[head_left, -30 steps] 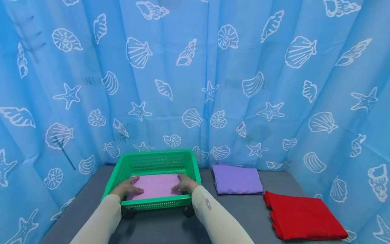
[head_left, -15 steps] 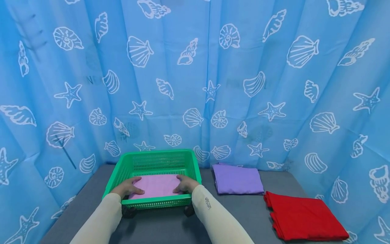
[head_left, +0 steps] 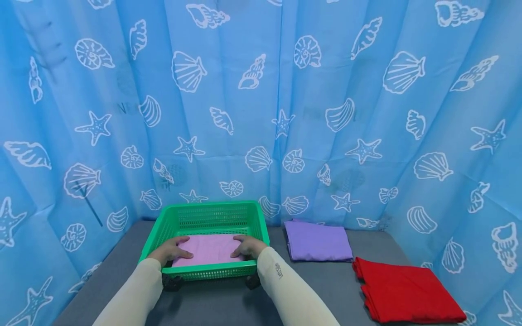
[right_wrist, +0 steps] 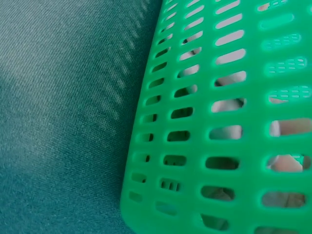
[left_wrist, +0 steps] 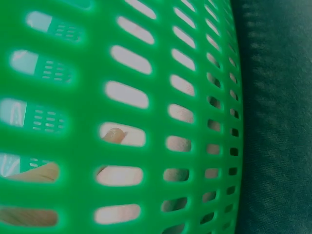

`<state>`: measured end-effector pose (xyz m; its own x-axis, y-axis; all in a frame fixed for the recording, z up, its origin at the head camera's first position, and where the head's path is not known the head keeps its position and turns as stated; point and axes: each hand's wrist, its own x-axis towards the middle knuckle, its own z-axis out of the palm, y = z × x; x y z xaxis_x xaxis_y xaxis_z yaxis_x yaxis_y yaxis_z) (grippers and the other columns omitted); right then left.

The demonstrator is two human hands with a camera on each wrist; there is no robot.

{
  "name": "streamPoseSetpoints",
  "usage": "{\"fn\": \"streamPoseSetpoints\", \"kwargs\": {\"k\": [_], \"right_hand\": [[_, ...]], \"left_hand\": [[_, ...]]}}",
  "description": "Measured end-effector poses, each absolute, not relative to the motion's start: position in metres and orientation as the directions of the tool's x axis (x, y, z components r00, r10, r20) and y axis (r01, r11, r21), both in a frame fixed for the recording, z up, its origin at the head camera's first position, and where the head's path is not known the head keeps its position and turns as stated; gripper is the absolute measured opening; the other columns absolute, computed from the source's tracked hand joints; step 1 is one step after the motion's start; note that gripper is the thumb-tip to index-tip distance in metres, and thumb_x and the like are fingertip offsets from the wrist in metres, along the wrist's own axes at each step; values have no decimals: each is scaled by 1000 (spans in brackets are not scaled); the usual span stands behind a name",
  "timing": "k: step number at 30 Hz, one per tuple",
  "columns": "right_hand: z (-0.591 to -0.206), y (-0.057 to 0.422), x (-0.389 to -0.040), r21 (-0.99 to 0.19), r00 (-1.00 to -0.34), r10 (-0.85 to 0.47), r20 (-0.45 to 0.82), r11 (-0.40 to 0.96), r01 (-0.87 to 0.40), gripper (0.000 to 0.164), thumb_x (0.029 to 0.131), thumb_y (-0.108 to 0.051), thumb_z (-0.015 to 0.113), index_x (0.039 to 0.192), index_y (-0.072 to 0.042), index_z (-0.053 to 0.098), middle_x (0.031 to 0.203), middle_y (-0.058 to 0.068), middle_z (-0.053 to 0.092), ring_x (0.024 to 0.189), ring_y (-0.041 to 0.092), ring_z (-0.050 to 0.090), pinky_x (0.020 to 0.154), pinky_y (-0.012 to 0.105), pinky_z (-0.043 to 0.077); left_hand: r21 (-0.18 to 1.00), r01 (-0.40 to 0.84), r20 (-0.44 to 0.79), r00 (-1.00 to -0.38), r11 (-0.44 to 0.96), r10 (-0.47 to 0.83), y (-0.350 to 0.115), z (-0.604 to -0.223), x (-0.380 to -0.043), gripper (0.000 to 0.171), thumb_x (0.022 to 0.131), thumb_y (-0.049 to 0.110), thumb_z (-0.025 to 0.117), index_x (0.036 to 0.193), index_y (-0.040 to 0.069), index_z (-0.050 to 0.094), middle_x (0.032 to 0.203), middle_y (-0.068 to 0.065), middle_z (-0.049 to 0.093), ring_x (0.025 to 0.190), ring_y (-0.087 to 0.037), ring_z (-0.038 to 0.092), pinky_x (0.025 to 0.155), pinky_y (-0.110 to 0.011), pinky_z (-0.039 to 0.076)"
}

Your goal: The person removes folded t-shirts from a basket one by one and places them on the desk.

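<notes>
A folded pink cloth (head_left: 210, 250) lies inside a green perforated plastic basket (head_left: 212, 270) on the grey surface. My left hand (head_left: 169, 251) holds the cloth's left side, thumb on top and the other fingers toward its far edge. On the opposite side, my right hand (head_left: 250, 247) grips it in the same way. Both hands are inside the basket's rim. In the left wrist view, the basket wall (left_wrist: 83, 146) mostly hides the hand; a fingertip (left_wrist: 115, 135) shows through a slot. Parts of the fingers (right_wrist: 285, 163) appear through the slots in the right wrist view.
Right of the basket lies a folded purple cloth (head_left: 319, 241). A folded red cloth (head_left: 412, 292) is further right and nearer. A blue curtain (head_left: 261, 127) with white shell prints hangs behind and around the grey surface (head_left: 212, 303).
My right fingertips have shifted slightly left over the pink cloth, so the hands are a little closer together. The basket and the other cloths have not moved.
</notes>
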<state>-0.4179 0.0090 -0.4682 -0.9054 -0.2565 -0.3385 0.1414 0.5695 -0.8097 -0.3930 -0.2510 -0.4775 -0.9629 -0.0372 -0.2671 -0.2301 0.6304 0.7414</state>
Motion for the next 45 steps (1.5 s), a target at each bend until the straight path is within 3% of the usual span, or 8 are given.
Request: {"fn": "streamPoseSetpoints", "kwargs": {"k": [5, 15, 23, 30, 32, 37, 43, 45], "right_hand": [[-469, 8, -418, -836, -898, -280, -338, 527, 150, 66, 84, 2, 73, 144, -9, 49, 146, 24, 42, 129, 34, 46, 106, 48, 41], [-470, 6, -418, -859, -908, -277, -313, 490, 147, 61, 85, -1, 73, 141, -7, 52, 142, 23, 47, 126, 34, 50, 103, 46, 45], [-467, 6, -418, -903, -930, -267, -251, 411, 126, 57, 85, -5, 75, 139, -5, 55, 132, 22, 55, 85, 18, 60, 66, 31, 55], [-468, 6, -421, -913, -960, -233, -156, 405, 50, 55, 82, -2, 76, 134, -4, 58, 141, 24, 48, 121, 31, 50, 97, 42, 49], [-468, 7, -422, -924, -961, -232, -151, 380, 54, 56, 82, -1, 75, 135, -4, 57, 142, 25, 47, 120, 33, 50, 92, 42, 51], [-465, 11, -423, -946, -948, -256, -190, 308, 106, 61, 85, -2, 73, 142, -6, 51, 147, 25, 40, 100, 25, 55, 67, 29, 52], [-452, 15, -424, -952, -923, -277, -268, 224, 209, 65, 91, -6, 68, 150, -12, 42, 157, 26, 26, 59, 8, 42, 53, 20, 39], [-446, 16, -424, -954, -917, -286, -277, 195, 227, 66, 92, -7, 66, 152, -14, 39, 159, 26, 22, 52, 5, 36, 51, 19, 36]], "left_hand": [[759, -251, -289, -957, 601, -35, -252, -477, -390, 76, 84, 11, 76, 148, -3, 37, 150, -38, 23, 140, -55, 20, 111, -63, 28], [787, -245, -282, -959, 566, -23, -255, -478, -389, 77, 85, 13, 74, 149, -2, 35, 151, -40, 18, 139, -57, 17, 109, -65, 29], [870, -242, -276, -961, 430, 19, -262, -479, -392, 81, 86, 11, 73, 152, -2, 28, 153, -40, 9, 141, -57, 12, 111, -62, 29], [881, -242, -269, -963, 406, 11, -265, -477, -392, 83, 87, 16, 73, 155, 3, 26, 154, -38, 11, 136, -56, 26, 101, -56, 43], [884, -237, -261, -965, 402, 4, -266, -476, -392, 82, 88, 15, 73, 154, 3, 26, 154, -37, 12, 135, -56, 28, 98, -54, 45], [892, -231, -251, -968, 389, 2, -266, -470, -392, 83, 87, 14, 73, 154, 4, 27, 155, -37, 10, 135, -55, 26, 94, -49, 47], [908, -242, -258, -966, 341, 0, -267, -460, -393, 83, 87, 14, 73, 155, 6, 26, 154, -37, 13, 104, -38, 56, 73, -36, 53], [910, -238, -255, -967, 340, 6, -267, -456, -393, 83, 88, 14, 73, 155, 6, 25, 156, -36, 11, 116, -42, 50, 80, -37, 52]]}}
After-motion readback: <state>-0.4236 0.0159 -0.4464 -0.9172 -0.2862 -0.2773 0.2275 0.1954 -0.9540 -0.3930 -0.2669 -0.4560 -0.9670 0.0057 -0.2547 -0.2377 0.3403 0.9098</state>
